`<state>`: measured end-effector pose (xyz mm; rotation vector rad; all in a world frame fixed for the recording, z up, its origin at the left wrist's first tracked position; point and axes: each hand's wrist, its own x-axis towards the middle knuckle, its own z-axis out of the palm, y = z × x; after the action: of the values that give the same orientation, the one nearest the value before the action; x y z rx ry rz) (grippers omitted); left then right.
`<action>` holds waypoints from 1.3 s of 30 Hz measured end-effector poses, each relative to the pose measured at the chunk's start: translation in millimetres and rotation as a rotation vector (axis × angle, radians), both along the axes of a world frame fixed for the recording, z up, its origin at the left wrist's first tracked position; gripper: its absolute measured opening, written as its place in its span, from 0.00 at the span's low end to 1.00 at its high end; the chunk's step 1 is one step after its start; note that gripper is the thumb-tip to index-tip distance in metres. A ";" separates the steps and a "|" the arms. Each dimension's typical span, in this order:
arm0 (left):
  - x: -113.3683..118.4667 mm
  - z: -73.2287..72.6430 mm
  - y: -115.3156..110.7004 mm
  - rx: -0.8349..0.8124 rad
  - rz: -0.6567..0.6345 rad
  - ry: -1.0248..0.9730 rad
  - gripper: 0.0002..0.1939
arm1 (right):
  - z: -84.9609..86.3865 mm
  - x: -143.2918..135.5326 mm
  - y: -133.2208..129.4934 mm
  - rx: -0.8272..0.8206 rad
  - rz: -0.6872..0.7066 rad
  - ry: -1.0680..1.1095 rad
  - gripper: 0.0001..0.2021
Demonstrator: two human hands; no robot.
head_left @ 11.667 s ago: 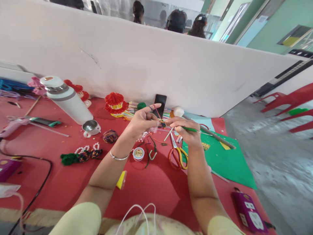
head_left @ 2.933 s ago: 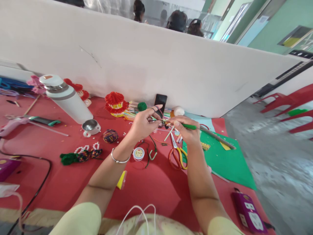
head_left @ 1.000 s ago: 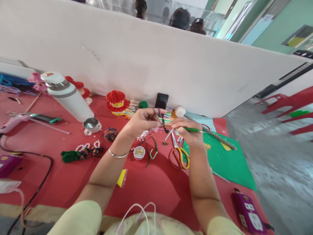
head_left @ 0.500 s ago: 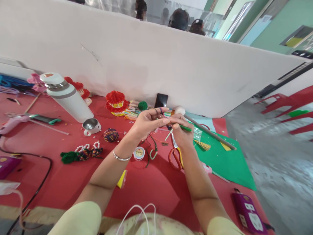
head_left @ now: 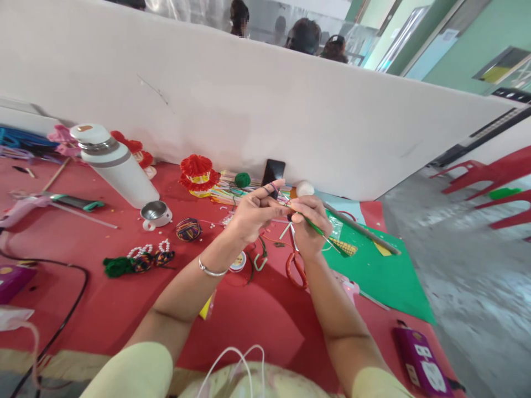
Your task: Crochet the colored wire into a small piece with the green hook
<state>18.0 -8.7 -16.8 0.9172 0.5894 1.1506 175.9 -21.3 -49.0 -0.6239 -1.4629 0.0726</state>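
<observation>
Above the middle of the red table (head_left: 257,331), my right hand (head_left: 311,221) is closed round a green-handled crochet hook (head_left: 314,226), whose thin metal end sticks out at the lower right. My left hand (head_left: 255,213) touches it at the fingertips, thumb and a finger pinched together. Dark yarn (head_left: 272,188) loops round its raised fingers. The small piece between the hands is too tiny to make out. Red-handled scissors (head_left: 295,270) lie under my right wrist. A multicoloured yarn ball (head_left: 188,229) rests left of my left hand.
At the left stand a white flask (head_left: 120,168) and a small metal-lined cup (head_left: 155,214). A phone (head_left: 272,172) leans on the white partition (head_left: 249,94). Green sheet (head_left: 390,282), grey rod (head_left: 360,229) and purple box (head_left: 421,359) are at the right. A glue gun (head_left: 25,210) lies far left.
My right hand has turned, and the hook now points down to the right. My left hand has shifted slightly right, and its bracelet wrist now partly covers the small round tub.
</observation>
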 end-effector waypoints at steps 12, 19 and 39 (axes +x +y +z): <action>6.1 -0.1 -5.9 0.321 0.320 0.259 0.51 | 2.6 5.7 0.6 -0.096 0.013 -0.136 0.10; 3.1 -0.3 -2.6 -0.002 0.021 -0.040 0.55 | -12.7 1.2 -3.1 0.037 -0.173 -0.142 0.09; -25.7 11.0 11.4 0.037 -0.079 -0.086 0.42 | 28.8 28.7 -2.2 -0.204 0.363 -0.147 0.09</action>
<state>-7.8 2.7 -5.8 0.9100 0.4600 1.1268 204.6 -23.4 -20.2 -0.5289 -1.7128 0.4725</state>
